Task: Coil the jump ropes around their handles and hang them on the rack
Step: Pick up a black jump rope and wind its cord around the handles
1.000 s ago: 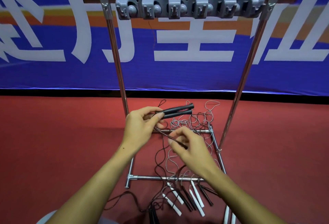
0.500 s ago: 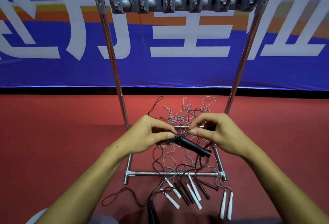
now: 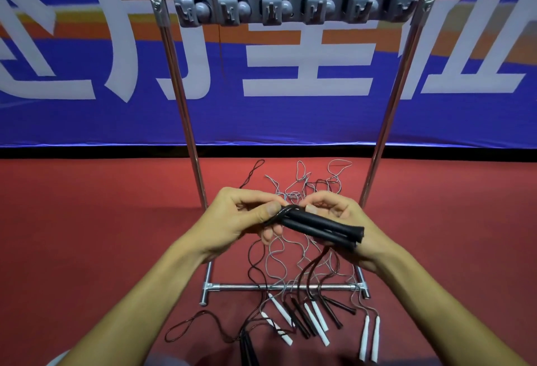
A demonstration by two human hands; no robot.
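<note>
Head view: hands [image 3: 247, 217] (fingers curled) around handles [image 3: 319, 227]

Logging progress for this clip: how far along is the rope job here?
Early. Done: nothing, the grey hook strip on the rack holds no rope. In hand: left hand and right hand hold paired black handles, cord trailing down. Left: the white-handled ropes and other black ones on the floor.

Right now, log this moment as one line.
left hand: pinches cord end | right hand: holds black handles | hook rack: nothing hung
</note>
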